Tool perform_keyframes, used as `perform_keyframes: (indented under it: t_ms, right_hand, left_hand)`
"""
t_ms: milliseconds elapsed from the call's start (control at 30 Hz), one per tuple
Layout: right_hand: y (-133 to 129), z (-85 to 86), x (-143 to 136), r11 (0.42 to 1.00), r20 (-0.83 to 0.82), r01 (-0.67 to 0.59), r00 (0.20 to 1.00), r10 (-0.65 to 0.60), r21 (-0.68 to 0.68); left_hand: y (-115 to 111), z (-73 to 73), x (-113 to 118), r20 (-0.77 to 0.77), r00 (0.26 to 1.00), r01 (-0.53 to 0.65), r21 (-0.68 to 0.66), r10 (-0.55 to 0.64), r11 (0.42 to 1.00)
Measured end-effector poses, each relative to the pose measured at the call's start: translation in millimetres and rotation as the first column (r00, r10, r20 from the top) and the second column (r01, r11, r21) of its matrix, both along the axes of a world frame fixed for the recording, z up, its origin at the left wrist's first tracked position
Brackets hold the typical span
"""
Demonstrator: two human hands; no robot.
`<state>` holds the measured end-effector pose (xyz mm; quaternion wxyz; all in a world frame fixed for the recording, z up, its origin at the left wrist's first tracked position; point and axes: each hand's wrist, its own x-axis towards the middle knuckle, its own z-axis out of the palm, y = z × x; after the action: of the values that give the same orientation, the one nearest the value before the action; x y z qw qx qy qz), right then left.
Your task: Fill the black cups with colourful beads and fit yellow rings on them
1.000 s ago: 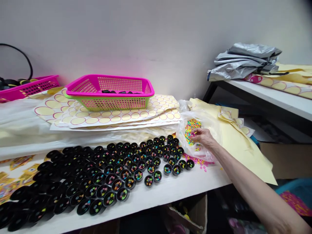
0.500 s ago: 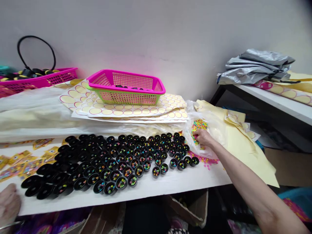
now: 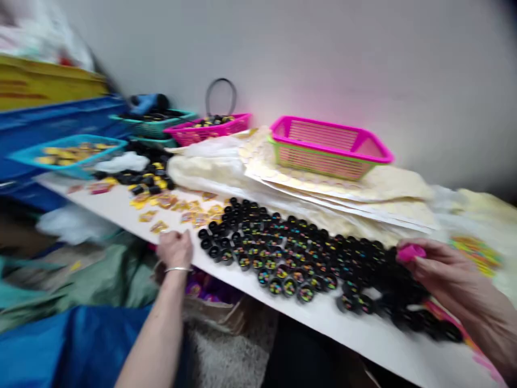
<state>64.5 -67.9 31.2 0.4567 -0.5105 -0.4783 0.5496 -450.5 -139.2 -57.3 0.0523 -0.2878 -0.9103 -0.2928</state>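
Observation:
My right hand [image 3: 456,275] is closed on a small bright pink cup [image 3: 411,253], held above the right end of the rows of black cups. My left hand [image 3: 175,249] is curled at the table's front edge, left of those cups; whatever its fingers hold, if anything, is hidden. Many small black cups [image 3: 288,286] stand open side by side on the white table [image 3: 319,318], with little multicoloured pellets showing in many of them. Beyond my right hand lies a blurred heap of multicoloured pellets [image 3: 479,253] on clear plastic.
A pink basket [image 3: 331,137] nested over a green one stands on stacked sheets [image 3: 299,180] at the back. Yellow printed packets [image 3: 197,215] and black-and-yellow pieces [image 3: 151,180] lie left of the cups. Further left are a blue basket [image 3: 76,156] and blue crates [image 3: 40,126].
The view has swung left. My right hand has left the pellet heap and come over the black cups with the pink cup. My left hand remains by the front edge, its fingers curled.

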Motion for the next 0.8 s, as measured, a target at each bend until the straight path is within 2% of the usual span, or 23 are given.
perform_keyframes:
  t_ms: [33, 100, 200, 267, 333, 467, 567, 633, 700, 800]
  right_hand:
    - [1, 2.5, -26, 0.997, -0.018, -0.072, 0.997, 0.071, -0.013]
    - [2, 6.6, -83, 0.970, -0.045, -0.240, 0.970, 0.239, -0.028]
    - [12, 6.5, -170, 0.886, -0.024, -0.463, 0.886, 0.464, 0.017]
    - [26, -0.2, -217, 0.837, 0.062, -0.542, 0.841, 0.538, 0.075]
    - [44, -10.0, -252, 0.787, 0.192, -0.607, 0.790, 0.582, 0.111]
    - [72, -25.9, -294, 0.650, 0.498, -0.736, 0.642, 0.583, 0.187]
    - [81, -29.8, -313, 0.497, 0.738, -0.831, 0.495, 0.459, 0.248]
    - [83, -30.5, -322, 0.421, 0.818, -0.877, 0.409, 0.404, 0.230]
    - [84, -31.6, -329, 0.416, 0.800, -0.886, 0.397, 0.450, 0.205]
    - [85, -35.2, -337, 0.495, 0.634, -0.853, 0.476, 0.610, 0.165]
  left_hand:
    - [-13, -0.8, -16, -0.025, 0.997, -0.069, -0.018, 0.068, 0.997]
    - [-26, -6.5, -33, -0.063, 0.987, -0.149, -0.029, 0.147, 0.988]
    - [-23, -16.5, -34, -0.087, 0.983, -0.164, 0.000, 0.163, 0.986]
    - [-20, -19.7, -30, -0.087, 0.985, -0.150, 0.022, 0.151, 0.989]
    - [-19, -20.4, -28, -0.080, 0.987, -0.134, 0.038, 0.137, 0.990]
    - [-23, -20.2, -30, -0.067, 0.989, -0.129, 0.046, 0.132, 0.991]
    - [-23, -20.6, -30, -0.063, 0.989, -0.131, 0.050, 0.134, 0.990]
    - [-23, -20.8, -29, -0.063, 0.989, -0.131, 0.064, 0.135, 0.989]
    - [-23, -20.6, -28, -0.063, 0.989, -0.132, 0.075, 0.136, 0.988]
    - [-23, -19.5, -28, -0.056, 0.989, -0.134, 0.074, 0.138, 0.988]
